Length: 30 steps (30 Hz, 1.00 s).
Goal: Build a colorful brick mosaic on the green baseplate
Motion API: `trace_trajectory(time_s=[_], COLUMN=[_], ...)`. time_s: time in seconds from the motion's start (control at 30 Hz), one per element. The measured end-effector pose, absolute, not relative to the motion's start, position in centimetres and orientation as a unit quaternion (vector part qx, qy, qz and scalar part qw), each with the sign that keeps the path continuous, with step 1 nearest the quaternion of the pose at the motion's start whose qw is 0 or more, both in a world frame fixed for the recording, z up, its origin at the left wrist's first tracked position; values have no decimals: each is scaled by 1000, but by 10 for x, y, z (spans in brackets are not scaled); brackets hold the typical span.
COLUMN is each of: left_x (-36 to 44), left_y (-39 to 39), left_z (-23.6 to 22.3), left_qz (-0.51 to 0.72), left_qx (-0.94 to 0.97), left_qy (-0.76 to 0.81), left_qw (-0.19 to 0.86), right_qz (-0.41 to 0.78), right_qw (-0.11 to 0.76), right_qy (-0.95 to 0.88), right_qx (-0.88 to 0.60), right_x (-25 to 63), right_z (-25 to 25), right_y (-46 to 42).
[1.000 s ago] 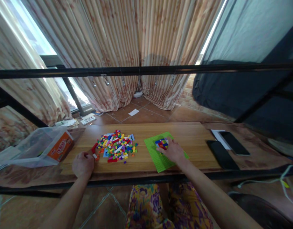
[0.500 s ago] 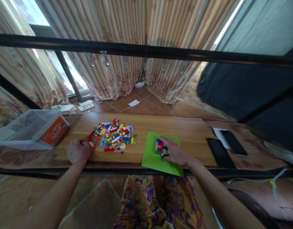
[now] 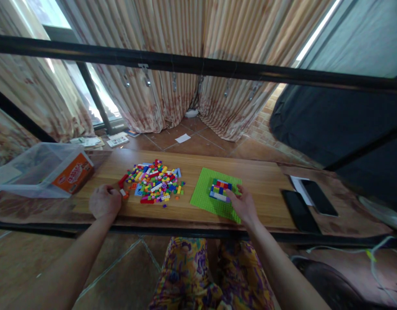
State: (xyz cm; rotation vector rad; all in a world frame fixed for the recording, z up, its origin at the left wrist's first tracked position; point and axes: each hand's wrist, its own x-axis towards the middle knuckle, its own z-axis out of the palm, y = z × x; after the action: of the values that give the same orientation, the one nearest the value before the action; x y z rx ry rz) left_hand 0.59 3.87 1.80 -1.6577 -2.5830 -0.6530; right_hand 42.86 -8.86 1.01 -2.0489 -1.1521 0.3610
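On the green baseplate (image 3: 202,185) sits a low block of toy bricks (image 3: 219,189) in red, blue, green and white. My right hand (image 3: 245,204) is at its right side, over the plate's right edge. Its thumb and fingers are apart, with the thumb at or very near the bricks; contact is unclear. My left hand (image 3: 105,201) rests curled on the wooden board, left of the loose brick pile (image 3: 156,181). What its fingers hold, if anything, is hidden. Just beyond its fingertips lie a red brick (image 3: 123,180) and an orange-and-white piece (image 3: 123,193).
A clear plastic tub (image 3: 39,172) with an orange label stands at the left end of the wooden board (image 3: 263,181). Two dark phones, one nearer (image 3: 300,211) and one farther (image 3: 318,197), lie at the right. A black bar (image 3: 198,64) crosses beyond the board.
The baseplate has turned slightly and shifted away from the near edge, and the brick block now shows a white near side. My right hand has drawn back to the right; my left stays put.
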Motion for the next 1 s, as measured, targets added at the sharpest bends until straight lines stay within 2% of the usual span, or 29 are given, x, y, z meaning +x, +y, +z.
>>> trace_trajectory(time_s=[0.13, 0.47, 1.0], left_x=[8, 8, 3], left_y=[37, 37, 38], left_z=[22, 22, 12], left_qz=[-206, -194, -203], left_qx=[-529, -533, -529], left_qy=[-823, -824, -824], left_qw=[-9, 2, 14], right_qz=[66, 71, 65], right_qw=[339, 142, 85], right_qy=[-470, -578, -649], right_qx=[-812, -801, -753], right_x=[437, 401, 401], right_z=[23, 24, 15], right_y=[-79, -10, -8])
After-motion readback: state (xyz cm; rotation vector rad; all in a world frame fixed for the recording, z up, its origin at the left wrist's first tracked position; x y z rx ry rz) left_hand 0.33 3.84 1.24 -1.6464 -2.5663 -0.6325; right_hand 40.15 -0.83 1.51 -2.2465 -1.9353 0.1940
